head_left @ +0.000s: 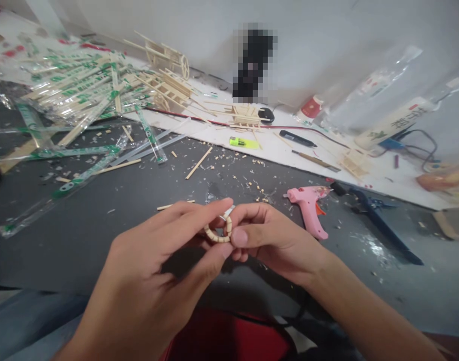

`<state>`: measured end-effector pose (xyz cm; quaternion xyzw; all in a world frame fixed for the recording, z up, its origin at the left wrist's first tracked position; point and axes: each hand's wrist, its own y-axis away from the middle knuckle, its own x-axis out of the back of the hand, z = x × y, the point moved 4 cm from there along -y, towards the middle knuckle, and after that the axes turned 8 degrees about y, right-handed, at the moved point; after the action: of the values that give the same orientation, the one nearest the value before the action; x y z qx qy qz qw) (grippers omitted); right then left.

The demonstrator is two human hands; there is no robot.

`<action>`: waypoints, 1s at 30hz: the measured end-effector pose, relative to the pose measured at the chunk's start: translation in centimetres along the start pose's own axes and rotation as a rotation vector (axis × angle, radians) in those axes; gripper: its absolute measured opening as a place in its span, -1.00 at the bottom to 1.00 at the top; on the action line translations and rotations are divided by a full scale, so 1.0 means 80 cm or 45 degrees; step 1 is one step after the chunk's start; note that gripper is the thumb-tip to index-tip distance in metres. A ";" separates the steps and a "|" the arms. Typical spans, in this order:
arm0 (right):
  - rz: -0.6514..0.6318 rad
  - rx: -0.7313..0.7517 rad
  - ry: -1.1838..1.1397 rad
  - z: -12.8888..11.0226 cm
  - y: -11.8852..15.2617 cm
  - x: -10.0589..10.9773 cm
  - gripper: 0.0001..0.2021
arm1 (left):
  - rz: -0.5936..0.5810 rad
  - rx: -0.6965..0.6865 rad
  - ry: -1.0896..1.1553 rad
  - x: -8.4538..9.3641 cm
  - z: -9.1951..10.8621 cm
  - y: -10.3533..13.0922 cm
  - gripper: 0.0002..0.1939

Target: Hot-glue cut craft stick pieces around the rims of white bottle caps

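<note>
Between my two hands is a small ring of short wooden stick pieces, joined end to end. My left hand grips the ring from the left, thumb at its lower edge and index finger over the top. The thumb and fingers of my right hand pinch its right side. A pale sliver shows at the ring's upper edge; what it is I cannot make out. Right of my hands lies a pink hot glue gun on the dark table, its nozzle pointing right.
Wrapped chopsticks pile up at the back left. Small stick-built carts stand along the wall. A yellow highlighter, a dark pen-like cutter, dark-handled pliers and a red paper cup lie or stand around. Wood scraps litter the table.
</note>
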<state>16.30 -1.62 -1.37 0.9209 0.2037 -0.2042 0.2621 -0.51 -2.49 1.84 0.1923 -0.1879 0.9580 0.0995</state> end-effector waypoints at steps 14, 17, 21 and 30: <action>0.088 -0.001 0.020 0.005 0.000 0.001 -0.81 | 0.032 0.247 0.030 0.001 -0.001 -0.005 -0.65; 0.058 0.044 0.038 0.001 0.000 0.001 -0.85 | 0.062 0.356 0.158 -0.003 -0.003 -0.006 -0.69; 0.049 0.078 0.085 -0.002 -0.001 0.000 -0.87 | 0.053 0.464 0.298 -0.004 -0.007 -0.008 -0.83; 0.073 0.086 0.111 -0.004 0.000 -0.001 -0.86 | 0.040 0.578 0.494 -0.003 -0.010 -0.009 -0.91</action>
<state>16.34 -1.45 -1.04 0.9428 0.1814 -0.1630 0.2273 -0.39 -1.52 1.33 0.0202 0.0507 0.9958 0.0733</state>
